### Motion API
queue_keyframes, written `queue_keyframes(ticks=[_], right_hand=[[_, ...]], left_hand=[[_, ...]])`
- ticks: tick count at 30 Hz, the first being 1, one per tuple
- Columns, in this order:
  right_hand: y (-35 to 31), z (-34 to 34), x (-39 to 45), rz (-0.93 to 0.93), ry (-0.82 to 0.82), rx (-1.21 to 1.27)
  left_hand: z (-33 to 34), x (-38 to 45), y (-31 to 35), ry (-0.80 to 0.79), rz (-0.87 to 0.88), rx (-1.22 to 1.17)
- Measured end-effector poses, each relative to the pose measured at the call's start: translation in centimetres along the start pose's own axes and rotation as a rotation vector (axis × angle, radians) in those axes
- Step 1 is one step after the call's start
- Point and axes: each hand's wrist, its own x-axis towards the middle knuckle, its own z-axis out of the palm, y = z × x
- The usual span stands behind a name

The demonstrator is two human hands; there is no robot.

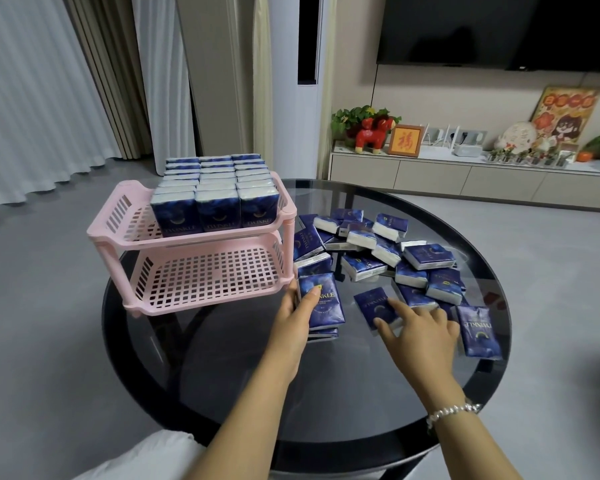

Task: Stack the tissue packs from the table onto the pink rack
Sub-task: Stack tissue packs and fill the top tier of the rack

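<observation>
A pink two-tier rack [201, 237] stands on the left of the round glass table [326, 393]. Its upper shelf holds three rows of upright dark-blue tissue packs [219, 188]; the lower shelf holds nothing. Several loose packs [388, 251] lie in a heap to the right of the rack. My left hand [293, 317] grips the left side of a small stack of packs [323, 303] near the rack's front right leg. My right hand [420, 327] rests with its fingers on a single flat pack [373, 304]; whether it grips that pack is unclear.
Another flat pack [478, 330] lies right of my right hand near the table's edge. Behind the table are a low TV cabinet [465, 174] with ornaments and plants, a tall white appliance [298, 98] and curtains.
</observation>
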Motion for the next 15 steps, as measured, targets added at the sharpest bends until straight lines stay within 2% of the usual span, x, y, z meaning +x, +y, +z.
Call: queue_keyframes(ticks=[10, 12, 15], right_hand=[[-1.00, -0.01, 0.90, 0.013, -0.108, 0.292], [-1.06, 0.01, 0.65, -0.029, -0.074, 0.398], [-0.85, -0.30, 0.02, -0.081, -0.077, 0.693]], left_hand=[[0.03, 0.06, 0.03, 0.016, 0.006, -0.017], [-0.10, 0.12, 0.03, 0.018, 0.007, -0.025], [-0.31, 0.26, 0.01, 0.022, 0.003, -0.040]])
